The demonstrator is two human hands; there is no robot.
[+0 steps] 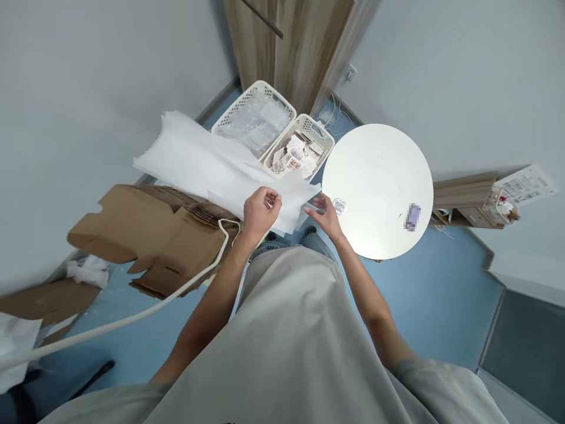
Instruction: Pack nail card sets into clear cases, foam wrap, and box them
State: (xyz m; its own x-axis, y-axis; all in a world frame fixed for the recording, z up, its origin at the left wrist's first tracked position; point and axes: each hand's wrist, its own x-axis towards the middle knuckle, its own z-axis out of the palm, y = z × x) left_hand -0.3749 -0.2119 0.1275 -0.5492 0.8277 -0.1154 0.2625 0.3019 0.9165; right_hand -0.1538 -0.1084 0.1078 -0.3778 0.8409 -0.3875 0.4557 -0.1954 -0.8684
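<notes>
A wide white sheet, thin like foam or paper, stretches from the left across the front of the baskets to my hands. My left hand is over its near part, fingers curled and thumb against the forefinger. Whether anything is pinched there is hidden. My right hand is at the sheet's right end, by the round table's edge, with its fingers apart and holding nothing. A small clear pack lies on the white round table, just right of my right fingers.
Behind the sheet stand a white basket of clear plastic packs and a smaller basket of printed cards. Flattened cardboard boxes lie left, crossed by a white tube. A blurred purple item is on the table. Someone's leg shows lower left.
</notes>
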